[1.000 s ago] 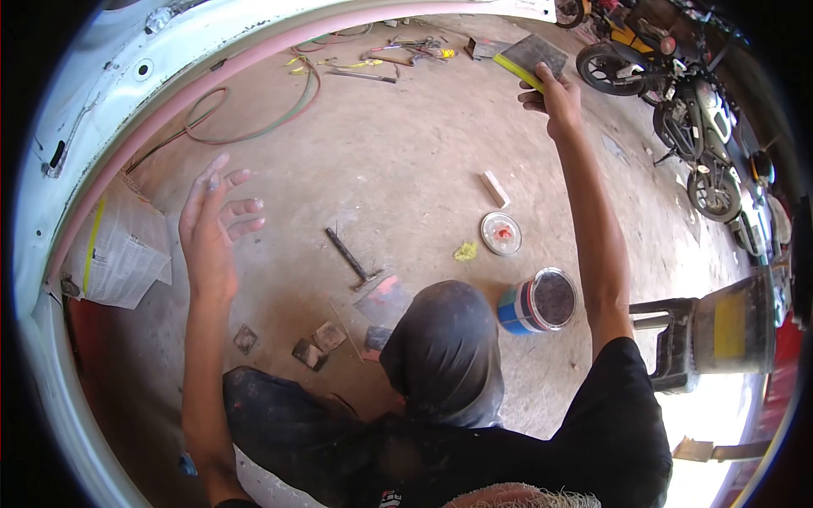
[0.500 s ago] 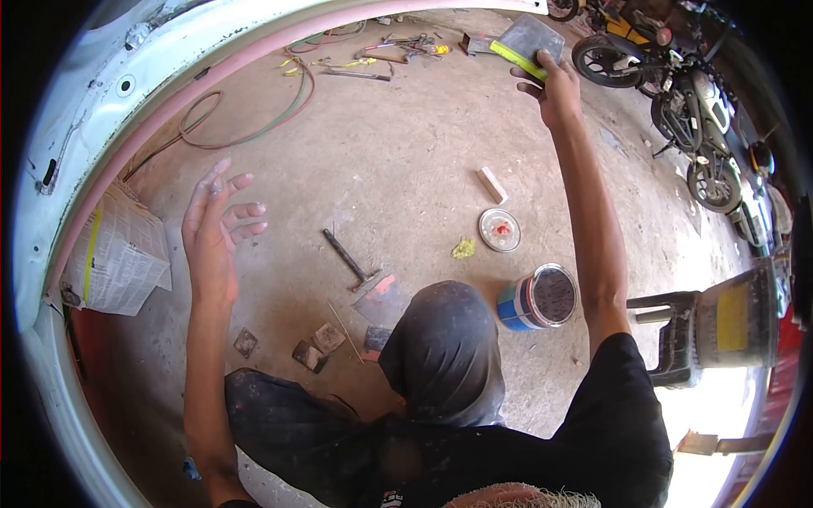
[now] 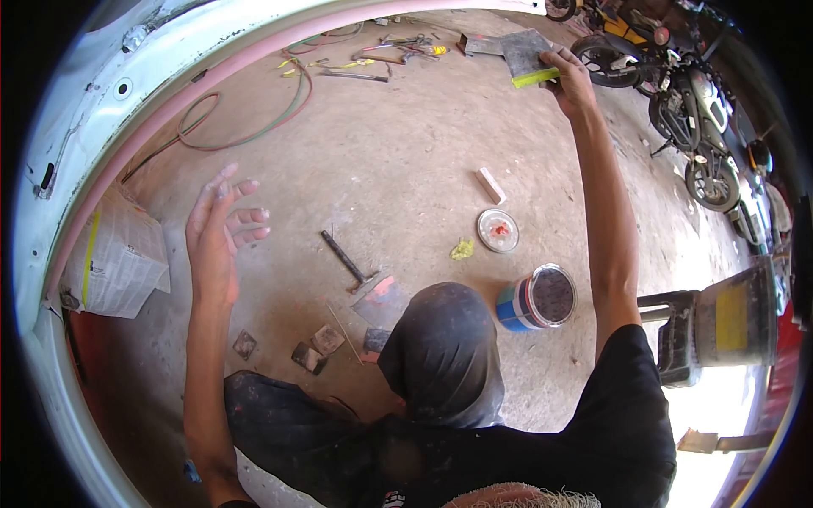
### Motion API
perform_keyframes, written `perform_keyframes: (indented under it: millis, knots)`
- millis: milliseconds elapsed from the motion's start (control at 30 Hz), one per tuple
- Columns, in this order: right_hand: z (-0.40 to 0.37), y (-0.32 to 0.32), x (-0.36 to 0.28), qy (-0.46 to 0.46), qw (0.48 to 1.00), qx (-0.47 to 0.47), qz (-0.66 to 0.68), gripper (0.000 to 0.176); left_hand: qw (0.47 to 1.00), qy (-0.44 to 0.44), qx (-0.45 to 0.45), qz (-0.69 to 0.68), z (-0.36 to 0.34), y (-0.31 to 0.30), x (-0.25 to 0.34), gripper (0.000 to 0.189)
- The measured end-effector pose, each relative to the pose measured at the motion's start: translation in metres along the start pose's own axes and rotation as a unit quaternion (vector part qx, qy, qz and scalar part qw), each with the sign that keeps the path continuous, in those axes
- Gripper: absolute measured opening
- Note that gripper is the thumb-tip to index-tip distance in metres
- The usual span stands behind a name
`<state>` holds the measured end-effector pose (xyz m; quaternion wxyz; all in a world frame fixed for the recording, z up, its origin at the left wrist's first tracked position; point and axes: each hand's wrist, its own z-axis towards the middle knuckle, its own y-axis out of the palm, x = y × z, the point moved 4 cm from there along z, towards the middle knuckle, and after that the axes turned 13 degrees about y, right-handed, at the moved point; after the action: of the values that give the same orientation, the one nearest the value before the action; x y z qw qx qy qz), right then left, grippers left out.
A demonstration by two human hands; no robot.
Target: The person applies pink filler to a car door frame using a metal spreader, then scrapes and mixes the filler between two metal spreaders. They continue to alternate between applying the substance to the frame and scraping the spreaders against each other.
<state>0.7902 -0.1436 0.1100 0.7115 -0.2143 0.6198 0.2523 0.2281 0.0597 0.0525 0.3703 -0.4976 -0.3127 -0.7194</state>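
My right hand [image 3: 574,82] is raised at the upper right, its fingers closed on a grey sheet with a bright yellow-green edge [image 3: 525,57]. The sheet hangs in front of the floor, close to a dark metal piece [image 3: 481,44]. At the left, my left hand [image 3: 222,229] is held up with its fingers apart and slightly curled, holding nothing. It is near the white-painted panel [image 3: 123,89] with a pink inner edge that arches over the scene. Pale dust coats its fingertips.
An open paint can [image 3: 535,298], a lid [image 3: 498,230], a whitish block [image 3: 490,185], a scraper [image 3: 377,292] and small pads [image 3: 329,340] lie around my knee. Beyond are hoses [image 3: 246,146], tools [image 3: 406,49], motorcycles [image 3: 710,110] and a bucket [image 3: 735,322] at the right.
My right hand has moved slightly right and down, and the sheet has turned so its yellow-green edge lies more level. My left hand has barely moved.
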Motion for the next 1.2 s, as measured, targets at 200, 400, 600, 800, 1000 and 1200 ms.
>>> perform_keyframes:
  millis: [200, 400, 600, 800, 1000, 1200]
  knots:
    - [0.015, 0.001, -0.005, 0.006, 0.987, 0.077, 0.141, 0.020, 1.000, -0.020, -0.015, -0.007, 0.002, -0.003, -0.010, 0.053]
    - [0.069, -0.016, -0.008, -0.050, 0.990, 0.060, 0.121, 0.022, 0.994, 0.045, -0.001, -0.103, 0.016, -0.023, 0.006, 0.062]
    - [0.078, -0.029, -0.033, -0.071, 0.993, 0.099, -0.009, 0.028, 0.961, 0.151, -0.023, -0.230, 0.018, -0.031, 0.046, 0.067]
    - [0.104, -0.033, -0.017, -0.072, 0.992, 0.018, 0.101, 0.021, 0.935, 0.157, -0.080, -0.307, 0.019, -0.052, 0.070, 0.069]
    - [0.101, -0.028, -0.015, -0.069, 0.992, -0.024, 0.105, 0.018, 0.917, 0.143, -0.085, -0.362, 0.021, -0.048, 0.070, 0.064]
    - [0.106, -0.020, -0.020, -0.041, 0.998, 0.003, 0.056, 0.017, 0.910, 0.132, -0.073, -0.386, 0.020, -0.048, 0.072, 0.063]
